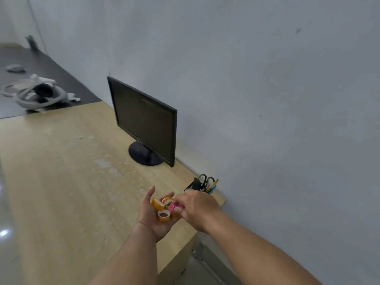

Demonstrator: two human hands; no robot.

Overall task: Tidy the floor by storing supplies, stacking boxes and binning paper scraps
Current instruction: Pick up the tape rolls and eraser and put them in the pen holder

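My left hand (pixel 153 219) is held palm up over the wooden desk (pixel 61 182), cupping several small orange tape rolls (pixel 163 215). A pink tape roll (pixel 174 206) lies among them, and my right hand (pixel 195 208) pinches it from the right with its fingertips. Both hands hover near the desk's right end, just in front of a black pen holder (pixel 195 185) with scissors (pixel 205 179) and coloured pens in it.
A black monitor (pixel 144 120) stands on the desk against the grey wall. Further left, a dark tabletop (pixel 30 64) carries a white headset with straps (pixel 39 93) and a crumpled paper scrap (pixel 73 97). Glossy floor shows at the left edge.
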